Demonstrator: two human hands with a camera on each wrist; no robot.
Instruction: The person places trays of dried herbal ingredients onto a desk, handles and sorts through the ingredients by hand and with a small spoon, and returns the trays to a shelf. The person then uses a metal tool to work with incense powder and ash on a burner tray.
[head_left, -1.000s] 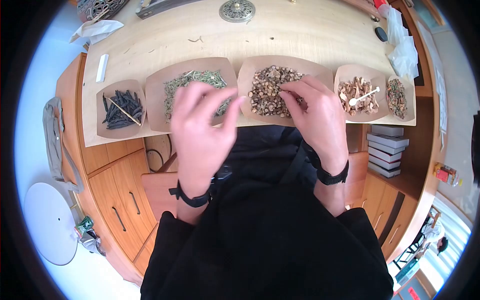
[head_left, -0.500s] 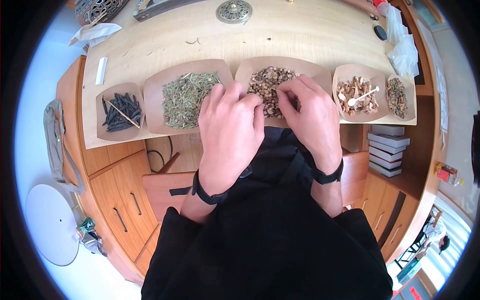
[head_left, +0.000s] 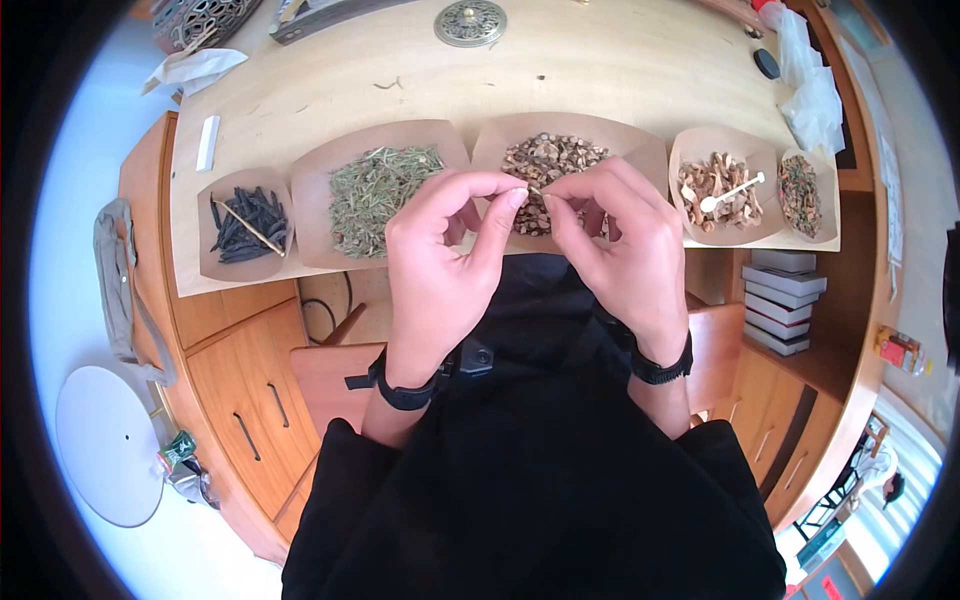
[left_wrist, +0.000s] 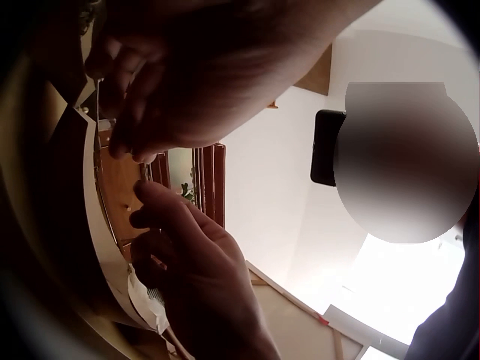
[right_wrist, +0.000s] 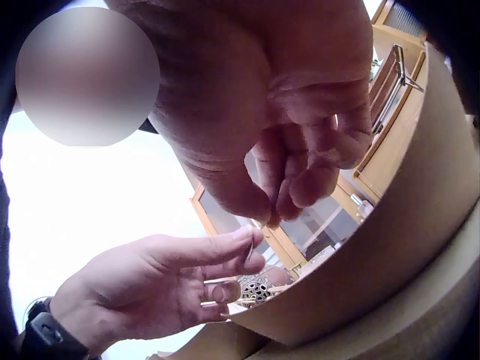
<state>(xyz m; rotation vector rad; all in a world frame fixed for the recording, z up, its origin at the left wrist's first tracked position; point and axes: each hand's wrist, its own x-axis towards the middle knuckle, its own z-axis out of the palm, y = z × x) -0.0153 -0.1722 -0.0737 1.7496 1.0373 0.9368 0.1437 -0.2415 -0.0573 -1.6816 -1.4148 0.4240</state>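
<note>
In the head view both hands meet over a brown paper tray (head_left: 640, 140) of small round dried slices (head_left: 550, 152). My left hand (head_left: 440, 265) pinches a tiny pale sliver (head_left: 533, 190) between thumb and index finger. My right hand (head_left: 635, 255) pinches beside it with thumb and fingertips, almost touching the left. The right wrist view has the left hand (right_wrist: 161, 281) with a thin edge of the sliver (right_wrist: 251, 246) at its thumb, just below the right hand's (right_wrist: 285, 112) fingertips. What the right fingertips hold is too small to name. The left wrist view is dark.
To the left are a tray of grey-green dried herb (head_left: 385, 205) and one of black pieces (head_left: 250, 235) with a thin stick. A tray of pale chips (head_left: 720, 175) with a small white spoon (head_left: 735, 193) and a small mixed-herb tray (head_left: 802, 195) lie right. A round metal filigree lid (head_left: 470, 22) lies behind.
The left hand has moved right from over the green herb tray to the slice tray, its fingertips meeting the right hand's. Both hands now sit higher on the tray's front, and the sliver shows.
</note>
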